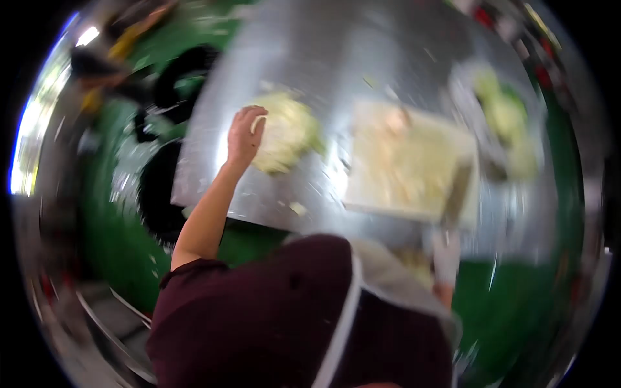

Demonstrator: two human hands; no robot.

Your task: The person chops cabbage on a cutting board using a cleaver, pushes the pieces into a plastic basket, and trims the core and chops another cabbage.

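Note:
My left hand [246,136] is at the left edge of a mound of pale green cabbage [284,132] on the metal table. Its fingers curve over the cabbage edge, with the thumb apart from them, and no firm grip shows. In a whitish glove, my right hand [446,255] is wrapped round the handle of a knife [458,191]. The broad blade points away from me across the right part of a white cutting board [362,194]. Blurred pale cabbage pieces [411,161] lie on the board.
The shiny metal table [349,52] has scattered leaf scraps. At the right, a blurred clear bag or wrap [462,90] is around green cabbage [504,116]. Dark round tubs [162,194] stand on the green floor [110,239] at the left. Another person [103,71] is at the upper left.

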